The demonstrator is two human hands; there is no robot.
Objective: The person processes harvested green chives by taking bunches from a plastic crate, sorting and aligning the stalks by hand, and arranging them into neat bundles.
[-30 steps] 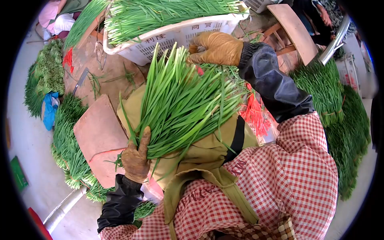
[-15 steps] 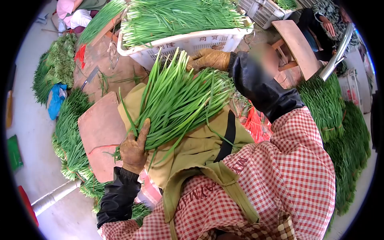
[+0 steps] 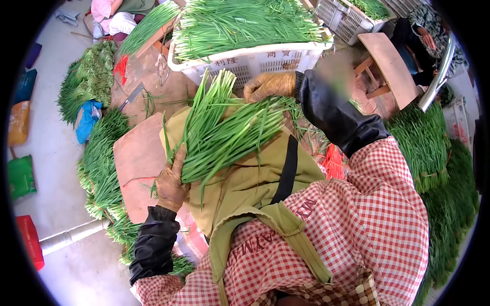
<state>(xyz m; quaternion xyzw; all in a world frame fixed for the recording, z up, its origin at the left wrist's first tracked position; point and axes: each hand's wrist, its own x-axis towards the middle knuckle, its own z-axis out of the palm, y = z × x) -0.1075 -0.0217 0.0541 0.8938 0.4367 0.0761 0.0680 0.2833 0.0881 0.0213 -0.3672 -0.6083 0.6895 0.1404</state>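
Lying across the olive apron (image 3: 255, 178), a loose bunch of green stalks (image 3: 224, 140) fans out, its near end clamped in the left hand (image 3: 172, 183); the right hand (image 3: 270, 86) curls beside the pale ends, and I can't tell whether it pinches any. Just beyond, a white crate (image 3: 250, 64) brims with long greens (image 3: 250, 25); a second crate (image 3: 337, 21), farther back, holds leafy stems (image 3: 368, 7).

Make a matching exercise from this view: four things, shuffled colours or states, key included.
Things:
1. Bunch of stalks
2. Large crate
3. Plastic bag
4. Checked garment

Descriptions:
A. Bright blue
B. Red and white
C. White, loaded with green produce
D. Held by the left hand

Pairs: 1-D, 2-C, 3-A, 4-B
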